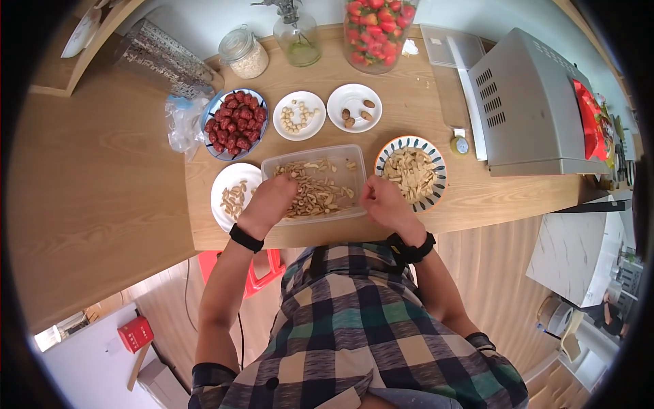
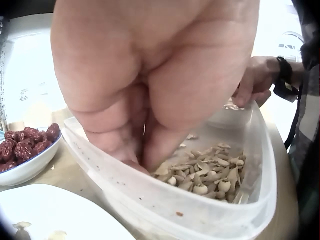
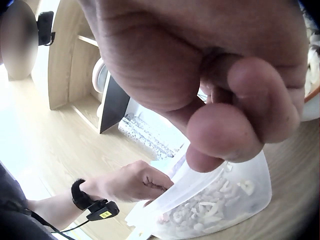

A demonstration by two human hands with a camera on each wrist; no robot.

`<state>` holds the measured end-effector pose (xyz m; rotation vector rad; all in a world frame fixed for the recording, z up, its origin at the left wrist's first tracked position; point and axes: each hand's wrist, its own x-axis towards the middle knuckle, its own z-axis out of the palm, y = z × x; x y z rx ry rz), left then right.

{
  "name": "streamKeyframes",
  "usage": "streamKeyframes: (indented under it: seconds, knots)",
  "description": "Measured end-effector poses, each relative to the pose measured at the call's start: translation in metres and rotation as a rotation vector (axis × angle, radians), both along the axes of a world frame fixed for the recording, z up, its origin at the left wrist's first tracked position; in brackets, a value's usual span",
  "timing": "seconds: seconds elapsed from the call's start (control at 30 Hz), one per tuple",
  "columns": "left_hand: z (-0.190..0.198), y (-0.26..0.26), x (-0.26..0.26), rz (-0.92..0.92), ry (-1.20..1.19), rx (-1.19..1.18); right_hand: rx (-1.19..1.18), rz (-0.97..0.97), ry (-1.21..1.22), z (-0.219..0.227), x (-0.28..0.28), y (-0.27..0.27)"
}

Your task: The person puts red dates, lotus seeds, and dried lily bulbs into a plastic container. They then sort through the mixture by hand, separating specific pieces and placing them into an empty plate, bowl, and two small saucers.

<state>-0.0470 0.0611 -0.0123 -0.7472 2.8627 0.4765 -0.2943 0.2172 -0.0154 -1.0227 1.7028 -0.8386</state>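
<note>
A clear plastic container holds a mix of pale elongated pieces and a few round seeds. My left hand reaches over its left side, fingers bunched together down at the pieces; I cannot tell whether they pinch one. By the right rim is my right hand, its fingers curled in with nothing visible between them in the right wrist view. A white plate with similar elongated pieces lies left of the container, partly behind my left hand. To the right stands a patterned plate heaped with pale strips.
Behind the container are a bowl of red dates, a plate of round pale seeds and a plate of several brown nuts. Jars, including a strawberry-filled one, line the wall. A grey appliance stands right.
</note>
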Motion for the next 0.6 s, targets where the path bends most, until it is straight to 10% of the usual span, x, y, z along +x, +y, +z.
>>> streamKeyframes:
  seconds: [0.27,0.6]
  knots:
    - [0.015,-0.015,-0.001,0.049,0.318,0.207,-0.043,0.006,-0.01,-0.004,-0.001,0.001]
    - [0.043,-0.003,-0.013,0.561,0.399,0.817,-0.044,-0.006,0.062,-0.001,0.0,0.001]
